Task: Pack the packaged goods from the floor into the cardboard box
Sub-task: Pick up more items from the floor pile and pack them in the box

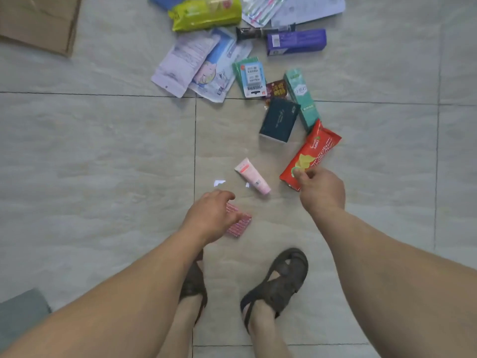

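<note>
My right hand [321, 188] pinches the near corner of a red snack bag [313, 153] lying on the tiled floor. My left hand [213, 215] hovers with loosely curled fingers over a flat pink striped packet [240, 224], partly hiding it; I cannot tell whether it touches. A pink-and-white tube [253, 175] lies between the hands. Farther away lie a dark green box [280, 120], a teal carton [302, 98], a purple box [296, 41], a lime green pack [206, 12] and pale pouches [196, 63]. The cardboard box [38, 21] shows at the top left corner.
My two sandalled feet [278, 282] stand just below the hands. A grey mat [22, 313] sits at the lower left edge. Papers and a toothbrush pack [260, 7] lie at the top. Bare floor tiles stretch to the left and right of the pile.
</note>
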